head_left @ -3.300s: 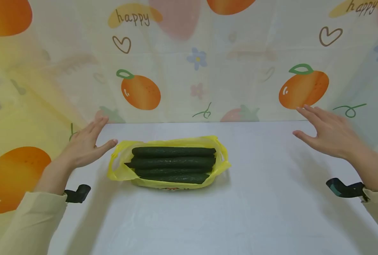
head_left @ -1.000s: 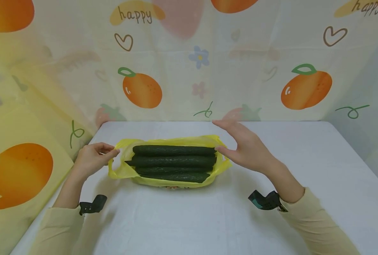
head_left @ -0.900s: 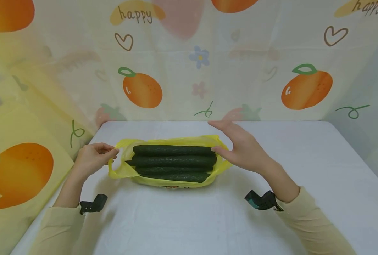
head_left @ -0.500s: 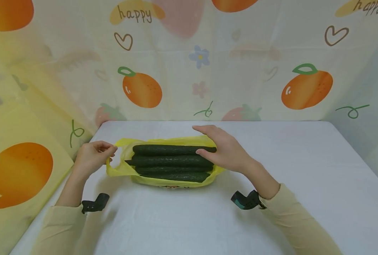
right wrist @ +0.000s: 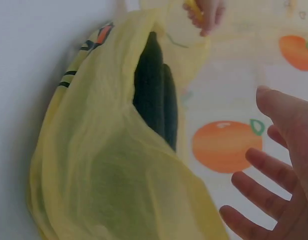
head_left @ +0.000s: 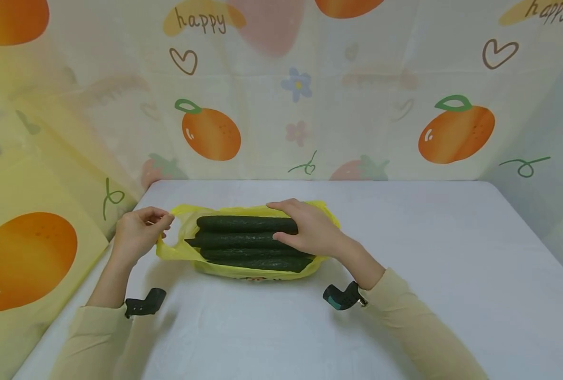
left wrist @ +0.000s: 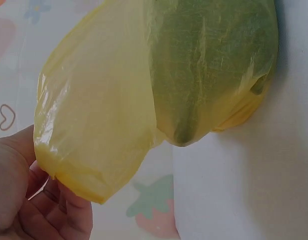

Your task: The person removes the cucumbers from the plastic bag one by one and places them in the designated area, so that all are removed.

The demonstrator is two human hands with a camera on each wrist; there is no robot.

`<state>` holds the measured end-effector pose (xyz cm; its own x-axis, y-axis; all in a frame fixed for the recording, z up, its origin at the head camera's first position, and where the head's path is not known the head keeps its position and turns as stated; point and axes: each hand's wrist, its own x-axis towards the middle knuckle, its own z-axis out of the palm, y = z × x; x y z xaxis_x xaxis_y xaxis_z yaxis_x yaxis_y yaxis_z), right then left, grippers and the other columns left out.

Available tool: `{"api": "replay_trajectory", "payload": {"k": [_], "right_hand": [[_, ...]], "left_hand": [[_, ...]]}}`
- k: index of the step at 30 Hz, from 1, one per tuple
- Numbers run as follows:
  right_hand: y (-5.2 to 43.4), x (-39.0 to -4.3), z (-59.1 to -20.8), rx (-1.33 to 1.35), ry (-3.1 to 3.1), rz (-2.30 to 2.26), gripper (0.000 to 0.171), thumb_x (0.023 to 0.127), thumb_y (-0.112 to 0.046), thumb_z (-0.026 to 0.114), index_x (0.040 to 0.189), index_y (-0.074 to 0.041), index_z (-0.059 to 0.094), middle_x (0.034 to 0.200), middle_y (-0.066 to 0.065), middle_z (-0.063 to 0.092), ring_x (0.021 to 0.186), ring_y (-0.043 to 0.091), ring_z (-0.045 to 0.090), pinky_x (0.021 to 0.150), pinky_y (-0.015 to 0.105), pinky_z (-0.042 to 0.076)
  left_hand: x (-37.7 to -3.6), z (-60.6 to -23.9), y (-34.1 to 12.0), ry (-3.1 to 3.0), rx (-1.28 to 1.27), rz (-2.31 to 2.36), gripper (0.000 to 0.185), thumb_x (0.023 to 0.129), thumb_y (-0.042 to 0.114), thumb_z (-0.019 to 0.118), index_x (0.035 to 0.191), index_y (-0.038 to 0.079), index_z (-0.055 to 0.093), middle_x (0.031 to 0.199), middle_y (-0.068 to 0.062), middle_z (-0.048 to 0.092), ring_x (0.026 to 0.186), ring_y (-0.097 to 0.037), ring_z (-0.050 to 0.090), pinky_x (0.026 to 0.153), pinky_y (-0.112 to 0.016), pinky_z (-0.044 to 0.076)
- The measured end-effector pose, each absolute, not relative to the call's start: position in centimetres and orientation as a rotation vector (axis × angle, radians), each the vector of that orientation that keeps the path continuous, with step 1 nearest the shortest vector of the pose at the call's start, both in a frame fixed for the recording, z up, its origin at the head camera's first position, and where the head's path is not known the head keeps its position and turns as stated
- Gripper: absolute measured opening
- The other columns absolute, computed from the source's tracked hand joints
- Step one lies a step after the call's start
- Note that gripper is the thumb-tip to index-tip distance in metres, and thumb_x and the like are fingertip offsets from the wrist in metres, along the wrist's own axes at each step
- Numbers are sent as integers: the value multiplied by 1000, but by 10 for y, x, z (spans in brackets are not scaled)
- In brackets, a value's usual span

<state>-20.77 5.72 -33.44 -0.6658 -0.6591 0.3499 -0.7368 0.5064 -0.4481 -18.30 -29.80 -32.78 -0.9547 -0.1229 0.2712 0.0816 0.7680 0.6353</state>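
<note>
A thin yellow plastic bag (head_left: 186, 252) lies on its side on the white table (head_left: 405, 253), close to the far left part of the surface, with its mouth spread open toward the camera. Inside it lie 4 dark green cucumbers (head_left: 243, 240), long, straight and slightly bumpy, stacked side by side and running left to right. The film is crinkled and half see-through: in the left wrist view the green shows dimly through the yellow plastic bag (left wrist: 94, 125), and in the right wrist view 2 of the cucumbers (right wrist: 156, 95) show in the opening of the bag (right wrist: 94, 165). Some printed lettering shows on the bag's near lower edge, too small to read.

The left hand (head_left: 136, 232) pinches the bag's left handle loop between thumb and curled fingers, just beside the cucumbers' left ends. The right hand (head_left: 305, 229) lies over the right ends of the cucumbers with the fingers spread and only gently bent, the thumb toward the second cucumber; it rests there rather than gripping, and the right wrist view shows its fingers (right wrist: 263, 190) apart and loose.

Each wrist carries 1 small dark camera mount (head_left: 143, 304), 2 in all, below cream sleeves. A glossy backdrop (head_left: 281, 89) printed with oranges, hearts and flowers stands behind and at both sides of the table.
</note>
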Motion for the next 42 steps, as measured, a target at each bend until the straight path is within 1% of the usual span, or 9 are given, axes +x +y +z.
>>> {"api": "replay_trajectory", "payload": {"k": [4, 10, 17, 21, 24, 28, 32, 36, 42], "right_hand": [[51, -212, -342, 1210, -2635, 860, 55, 86, -29, 65, 134, -12, 46, 126, 6, 54, 112, 21, 53, 93, 35, 45], [45, -216, -352, 1197, -2760, 803, 53, 87, -33, 63, 133, -12, 48, 128, 4, 53, 118, 19, 50, 98, 33, 42], [40, -217, -358, 1182, -2805, 812, 50, 87, -33, 63, 129, -10, 51, 125, 4, 55, 114, 19, 52, 95, 32, 44], [38, -217, -362, 1171, -2808, 816, 47, 87, -33, 62, 127, -10, 53, 120, 4, 57, 109, 18, 54, 90, 31, 46], [37, -217, -364, 1167, -2814, 810, 45, 87, -33, 63, 125, -10, 55, 116, 4, 59, 105, 18, 56, 87, 32, 47], [34, -216, -367, 1121, -2830, 805, 43, 87, -34, 62, 124, -12, 57, 114, 3, 60, 103, 18, 57, 87, 32, 47], [31, -215, -369, 1077, -2838, 786, 40, 87, -35, 63, 120, -13, 60, 112, 3, 61, 102, 19, 57, 86, 33, 47], [25, -213, -376, 1038, -2829, 689, 38, 86, -38, 63, 116, -15, 63, 108, 3, 58, 98, 20, 55, 79, 31, 48], [17, -209, -385, 962, -2766, 629, 34, 83, -35, 67, 111, -15, 66, 103, 5, 53, 91, 22, 48, 67, 27, 44]], "left_hand": [[-184, -329, -298, -2646, 27, -962, 22, 87, 25, 62, 87, 4, 67, 67, -2, 65, 51, -3, 57, 43, -20, 45], [-184, -329, -298, -2636, 39, -970, 22, 87, 26, 63, 87, 4, 67, 66, 3, 64, 50, -2, 57, 43, -20, 45], [-184, -327, -295, -2630, 31, -966, 24, 87, 27, 62, 88, 3, 67, 67, 0, 65, 50, -2, 57, 44, -19, 45], [-184, -327, -294, -2625, 32, -966, 23, 87, 26, 62, 88, 3, 67, 67, 0, 65, 50, -2, 57, 43, -19, 45], [-184, -327, -294, -2623, 35, -971, 23, 87, 26, 62, 87, 4, 67, 68, -4, 65, 49, -3, 57, 43, -19, 45], [-183, -326, -293, -2629, 40, -963, 23, 87, 26, 63, 88, 4, 67, 71, -8, 66, 49, -2, 57, 43, -19, 44], [-182, -325, -293, -2629, 43, -956, 23, 87, 26, 63, 88, 3, 67, 70, -7, 66, 49, -1, 57, 43, -18, 43], [-182, -326, -293, -2627, 40, -961, 23, 87, 26, 63, 87, 3, 67, 70, -7, 66, 50, -2, 58, 43, -19, 44], [-183, -330, -294, -2619, 22, -959, 22, 87, 24, 62, 87, 3, 67, 70, -8, 66, 50, -2, 58, 43, -19, 45]]}}
